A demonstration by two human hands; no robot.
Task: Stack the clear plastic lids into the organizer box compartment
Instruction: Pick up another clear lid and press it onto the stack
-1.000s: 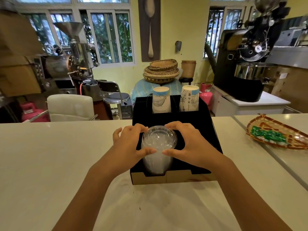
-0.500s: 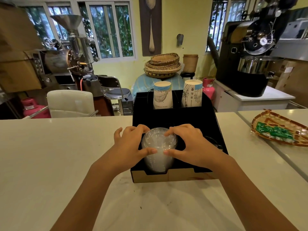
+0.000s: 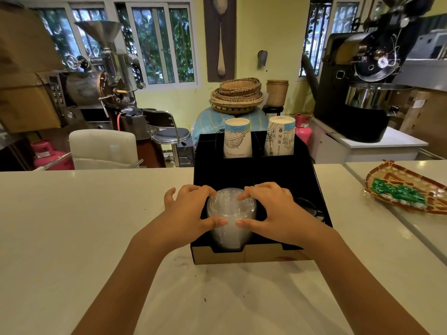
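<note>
My left hand [image 3: 191, 213] and right hand [image 3: 271, 213] curl around a stack of clear plastic lids [image 3: 231, 220], thumbs nearly meeting on its near face, fingertips resting over the top rim. The lids are translucent, ribbed and nested. The stack stands upright, its long axis vertical, in the near-left compartment of the black organizer box [image 3: 312, 187] by the worktop's [image 3: 72, 226] near-middle.

The single head view looks forward and down, close over the organizer box [image 3: 254, 175], facing the windows [image 3: 159, 44] beyond it.
</note>
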